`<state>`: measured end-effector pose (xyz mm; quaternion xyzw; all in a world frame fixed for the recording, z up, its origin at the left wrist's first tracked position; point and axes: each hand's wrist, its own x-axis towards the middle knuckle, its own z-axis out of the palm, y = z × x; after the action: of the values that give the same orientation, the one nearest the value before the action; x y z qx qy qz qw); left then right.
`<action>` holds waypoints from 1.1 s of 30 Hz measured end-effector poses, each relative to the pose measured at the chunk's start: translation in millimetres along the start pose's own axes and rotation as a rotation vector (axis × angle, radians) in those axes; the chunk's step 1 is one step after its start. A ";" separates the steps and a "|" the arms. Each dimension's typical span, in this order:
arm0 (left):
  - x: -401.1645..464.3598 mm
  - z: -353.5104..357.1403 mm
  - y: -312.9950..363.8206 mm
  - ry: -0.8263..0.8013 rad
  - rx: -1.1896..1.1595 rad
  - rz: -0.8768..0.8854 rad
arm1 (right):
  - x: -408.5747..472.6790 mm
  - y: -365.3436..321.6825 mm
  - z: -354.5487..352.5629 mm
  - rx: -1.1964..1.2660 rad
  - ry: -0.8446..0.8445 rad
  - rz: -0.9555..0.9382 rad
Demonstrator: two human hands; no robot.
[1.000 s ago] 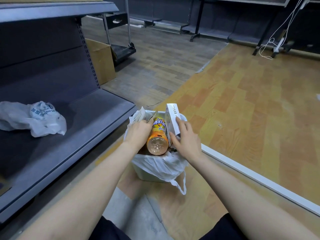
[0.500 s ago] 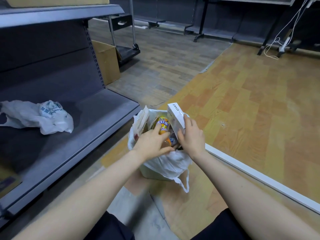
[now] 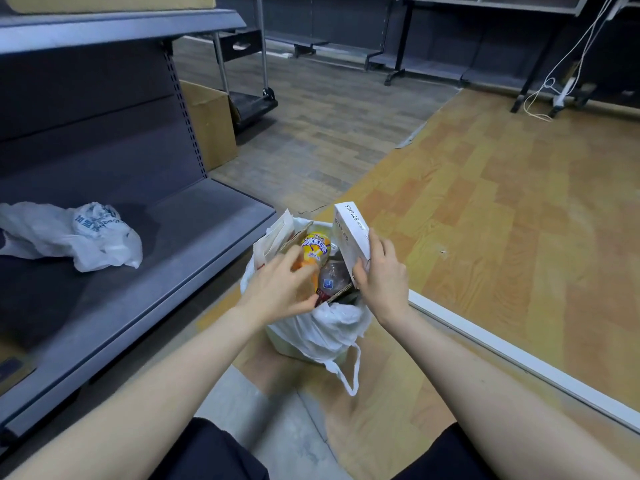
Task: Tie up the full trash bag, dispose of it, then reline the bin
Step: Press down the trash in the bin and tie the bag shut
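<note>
Meanwhile right hand (image 3: pixel 382 277) holds staples box (image 3: pixel 350 233) above trash bag (image 3: pixel 329 327).

"STAPLES" twice on white box (image 3: pixel 349 237)

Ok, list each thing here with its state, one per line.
trash bag: open, untied, overfull, in the bin
staples box: upright, sticking out
orange bottle: tilted among the trash
left hand: touching the orange bottle
right hand: holding the staples box
spare bag: crumpled on the shelf
</note>
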<state>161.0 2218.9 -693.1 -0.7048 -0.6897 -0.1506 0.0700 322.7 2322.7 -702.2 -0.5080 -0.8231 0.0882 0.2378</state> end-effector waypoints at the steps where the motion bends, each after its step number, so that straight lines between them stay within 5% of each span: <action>1: -5.2 4.9 -1.5 -0.012 0.013 0.012 | -0.2 -0.4 0.3 0.003 0.002 -0.001; 11: -4.0 23.8 -9.7 -0.103 -0.523 -0.320 | -6.0 -12.5 15.6 -0.123 -0.075 -0.219; 16: -3.8 26.8 -3.9 -0.137 -0.499 -0.339 | -5.1 -15.1 16.5 -0.066 -0.104 -0.212; 21: -10.4 27.3 2.3 -0.004 -0.557 -0.314 | -2.4 -10.9 13.2 0.151 -0.334 -0.074; 29: -15.7 14.2 9.6 0.195 -0.260 -0.215 | -9.4 -18.0 15.6 -0.088 -0.198 -0.017; 33: -8.0 21.5 20.6 0.096 -0.211 -0.164 | -7.8 -15.6 20.6 -0.132 -0.246 -0.125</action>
<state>183.8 2217.1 -713.7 -0.6414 -0.7213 -0.2610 0.0160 303.4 2310.5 -716.5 -0.4557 -0.8801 0.0804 0.1064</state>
